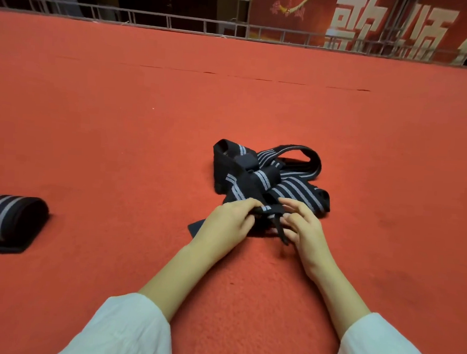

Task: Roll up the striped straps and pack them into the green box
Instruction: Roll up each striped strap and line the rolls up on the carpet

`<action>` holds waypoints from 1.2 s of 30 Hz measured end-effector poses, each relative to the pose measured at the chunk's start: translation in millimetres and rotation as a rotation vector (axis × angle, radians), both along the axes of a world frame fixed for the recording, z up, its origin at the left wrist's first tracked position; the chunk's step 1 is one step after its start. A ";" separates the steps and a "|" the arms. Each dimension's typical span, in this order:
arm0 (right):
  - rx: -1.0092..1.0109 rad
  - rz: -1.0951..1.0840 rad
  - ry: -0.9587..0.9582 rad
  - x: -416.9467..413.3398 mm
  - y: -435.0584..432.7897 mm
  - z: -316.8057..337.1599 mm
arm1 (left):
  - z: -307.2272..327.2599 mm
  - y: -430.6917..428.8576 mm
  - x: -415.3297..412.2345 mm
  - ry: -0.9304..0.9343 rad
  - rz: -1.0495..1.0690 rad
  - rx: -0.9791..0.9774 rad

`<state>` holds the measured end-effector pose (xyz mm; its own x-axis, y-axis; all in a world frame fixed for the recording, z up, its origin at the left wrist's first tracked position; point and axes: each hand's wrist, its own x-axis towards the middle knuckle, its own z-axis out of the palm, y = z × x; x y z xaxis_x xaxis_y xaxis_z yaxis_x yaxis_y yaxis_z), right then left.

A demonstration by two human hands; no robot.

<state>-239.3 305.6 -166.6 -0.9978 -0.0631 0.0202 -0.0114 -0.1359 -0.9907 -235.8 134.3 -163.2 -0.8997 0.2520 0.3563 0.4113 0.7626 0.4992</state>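
A long black strap with white stripes [276, 176] lies in a loose tangle on the red carpet at the centre. My left hand [228, 223] pinches its near end between thumb and fingers. My right hand [303, 227] holds the same end from the right, fingers curled at the strap and its thin black loop. A second striped strap [5, 217], rolled up, lies at the left edge, apart from both hands. No green box is in view.
Red carpet [148, 117] covers the floor all around. A metal railing [154, 18] runs along the far edge, with a red banner bearing large white characters [386, 27] behind it at the right.
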 end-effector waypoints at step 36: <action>0.387 0.076 0.192 -29.3 -85.1 2.1 | 22.1 -37.2 31.8 0.062 0.026 -0.401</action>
